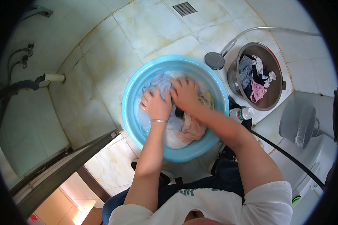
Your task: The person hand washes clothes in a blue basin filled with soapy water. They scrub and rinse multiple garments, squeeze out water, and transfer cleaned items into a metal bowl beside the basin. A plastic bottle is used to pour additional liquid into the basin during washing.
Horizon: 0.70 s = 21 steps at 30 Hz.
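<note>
A round light-blue plastic basin (131, 123) stands on the floor in front of me, holding water and wet clothes. My left hand (157, 104) lies flat on a pale blue garment (160, 81), its fingers spread; a silver bangle circles the wrist. My right hand (185, 92), slightly blurred, rests on the same cloth with fingers apart and bent. The two hands nearly meet at the thumbs. Peach and white wet cloth (193, 130) lies nearer to me in the basin. Patterned yellowish cloth (205, 98) shows at the right, partly hidden by my right forearm.
Right of the basin, a grey-brown bucket (274, 97) holds clothes (255, 76). A shower head (214, 60) on a hose lies beside it. A plastic bottle (242, 114) is near my right forearm. A floor drain (184, 9) is at the back; a door edge (73, 166) stands left.
</note>
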Motion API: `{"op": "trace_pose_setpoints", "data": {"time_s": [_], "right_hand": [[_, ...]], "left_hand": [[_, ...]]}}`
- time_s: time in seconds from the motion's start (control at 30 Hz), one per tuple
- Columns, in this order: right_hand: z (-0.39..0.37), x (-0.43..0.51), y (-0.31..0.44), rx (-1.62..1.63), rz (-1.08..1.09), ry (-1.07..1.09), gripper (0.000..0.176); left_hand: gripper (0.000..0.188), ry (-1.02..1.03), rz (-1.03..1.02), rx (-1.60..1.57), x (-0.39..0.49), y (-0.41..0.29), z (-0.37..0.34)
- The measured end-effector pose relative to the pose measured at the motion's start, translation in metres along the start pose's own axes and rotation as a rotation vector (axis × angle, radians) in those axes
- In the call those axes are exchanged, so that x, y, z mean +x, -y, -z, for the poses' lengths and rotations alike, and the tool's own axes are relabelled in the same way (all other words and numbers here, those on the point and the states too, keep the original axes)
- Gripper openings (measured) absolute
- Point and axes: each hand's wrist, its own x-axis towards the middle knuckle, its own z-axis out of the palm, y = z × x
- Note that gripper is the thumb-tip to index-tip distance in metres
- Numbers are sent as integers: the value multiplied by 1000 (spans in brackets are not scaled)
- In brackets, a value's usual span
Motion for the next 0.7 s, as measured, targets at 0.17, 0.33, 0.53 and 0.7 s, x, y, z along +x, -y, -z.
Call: {"op": "trace_pose_setpoints", "data": {"time_s": [0.17,0.33,0.53,0.7], "right_hand": [[-31,-30,-4,23,38,47,31],[-66,-13,-24,21,-19,476,41],[-61,24,-16,-177,42,580,49],[1,65,-16,499,-480,775,40]], "left_hand": [[38,-28,-2,101,-12,-2,-22],[40,377,122,-171,10,8,-51],[37,780,-140,-388,56,28,-75],[44,510,202,-856,66,54,-50]]}}
